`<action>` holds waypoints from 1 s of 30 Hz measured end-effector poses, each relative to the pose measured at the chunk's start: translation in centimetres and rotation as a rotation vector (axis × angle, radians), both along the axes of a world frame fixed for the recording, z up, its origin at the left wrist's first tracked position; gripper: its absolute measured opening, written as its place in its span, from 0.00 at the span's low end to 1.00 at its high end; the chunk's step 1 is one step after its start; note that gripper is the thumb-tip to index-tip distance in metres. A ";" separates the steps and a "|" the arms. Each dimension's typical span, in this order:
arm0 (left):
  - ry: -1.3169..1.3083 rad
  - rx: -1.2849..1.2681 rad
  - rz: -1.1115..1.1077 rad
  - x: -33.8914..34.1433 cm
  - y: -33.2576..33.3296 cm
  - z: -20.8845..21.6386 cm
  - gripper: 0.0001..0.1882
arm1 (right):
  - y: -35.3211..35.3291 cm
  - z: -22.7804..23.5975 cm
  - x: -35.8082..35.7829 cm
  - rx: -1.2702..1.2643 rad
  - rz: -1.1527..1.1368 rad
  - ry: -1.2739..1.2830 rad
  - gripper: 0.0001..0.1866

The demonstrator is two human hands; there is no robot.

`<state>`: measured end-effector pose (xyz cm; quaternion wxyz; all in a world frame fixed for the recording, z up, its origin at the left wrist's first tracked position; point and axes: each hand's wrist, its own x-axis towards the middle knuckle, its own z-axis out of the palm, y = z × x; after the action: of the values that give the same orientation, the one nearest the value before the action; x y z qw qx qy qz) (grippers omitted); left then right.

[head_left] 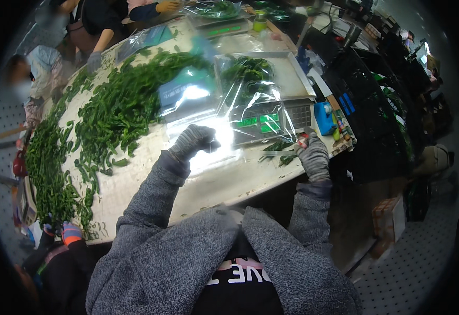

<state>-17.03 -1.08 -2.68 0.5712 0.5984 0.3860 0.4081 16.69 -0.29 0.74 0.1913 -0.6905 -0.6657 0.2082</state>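
Note:
A clear plastic bag (250, 107) stretches over the front of a digital scale (299, 113) with a lit green display. Green peppers (248, 73) show through the film on the scale's pan, and glare hides parts of the bag. My left hand (194, 142), in a grey striped glove, is closed at the bag's near left edge. At its near right corner, my right hand (313, 157), gloved alike, pinches the film; something red and white shows at its fingertips. A few loose peppers (279, 152) lie on the table between my hands, close to the right one.
A large heap of green peppers (119, 107) spreads over the white table (130, 184) to the left. A blue container (324, 118) stands right of the scale, beside black crates (366, 110). Other people's gloved hands (72, 232) are at the table's left end; others stand across it.

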 end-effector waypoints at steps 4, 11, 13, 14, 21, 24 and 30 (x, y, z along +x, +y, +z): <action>-0.157 -0.297 0.046 -0.4 -1.5 0.8 0.10 | -3.7 4.9 -4.1 0.033 0.179 0.448 0.24; -0.158 -0.298 0.190 0.5 -2.9 0.8 0.12 | -4.1 2.3 -13.0 0.383 0.648 0.311 0.19; -0.126 -0.288 0.172 0.5 -2.9 1.4 0.11 | -3.4 1.4 -14.4 0.465 0.710 0.046 0.28; -0.110 -0.274 0.149 0.1 -2.7 1.3 0.11 | -3.0 1.0 -15.2 0.421 0.709 0.024 0.28; -0.041 -0.130 0.095 0.3 -3.0 2.4 0.17 | -1.7 1.2 -17.3 0.196 0.698 -0.054 0.30; 0.171 -0.058 0.093 0.5 -2.6 3.0 0.16 | -1.6 0.7 -17.3 0.265 0.703 -0.043 0.31; 0.090 0.011 0.150 0.1 -1.6 -0.2 0.16 | -2.3 2.2 -18.1 0.183 0.679 -0.174 0.33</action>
<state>-16.89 -2.63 -2.86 0.5179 0.5886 0.4528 0.4245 -1.38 -2.54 2.92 0.1151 -0.4253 -0.8868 0.1398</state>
